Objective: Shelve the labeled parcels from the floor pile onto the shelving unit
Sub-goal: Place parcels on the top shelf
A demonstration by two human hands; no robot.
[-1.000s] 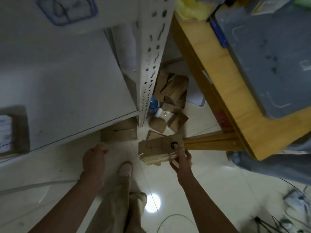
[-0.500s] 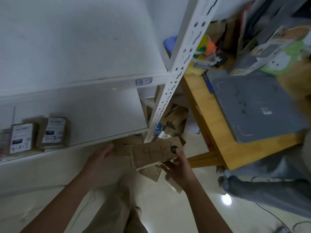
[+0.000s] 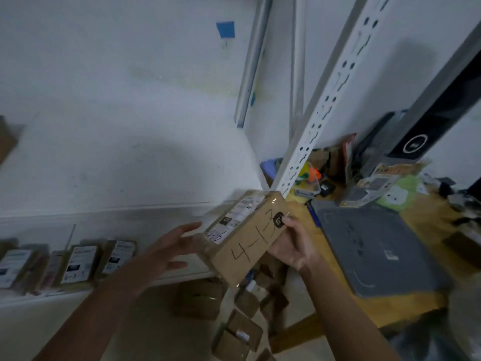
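Note:
My right hand (image 3: 292,244) grips a brown cardboard parcel (image 3: 247,241) marked "4-1-3" by its right end and holds it tilted in front of the white shelving unit (image 3: 125,162). A white printed label covers the parcel's upper face. With its fingers spread, my left hand (image 3: 173,246) reaches toward the parcel's left end; whether it touches is blurred. Several labeled parcels (image 3: 78,264) stand in a row on the lower shelf at the left. The floor pile of brown parcels (image 3: 242,327) lies below, by the shelf's foot.
The shelf's perforated white upright (image 3: 320,110) rises just right of the parcel. A wooden table (image 3: 406,306) with a grey mat (image 3: 374,248) and cluttered packages stands at the right. A brown box (image 3: 200,298) sits on the floor under the shelf.
The view swung up from the floor to the shelf. My right hand raised the parcel from near the floor pile to shelf height, and my left hand came up toward it.

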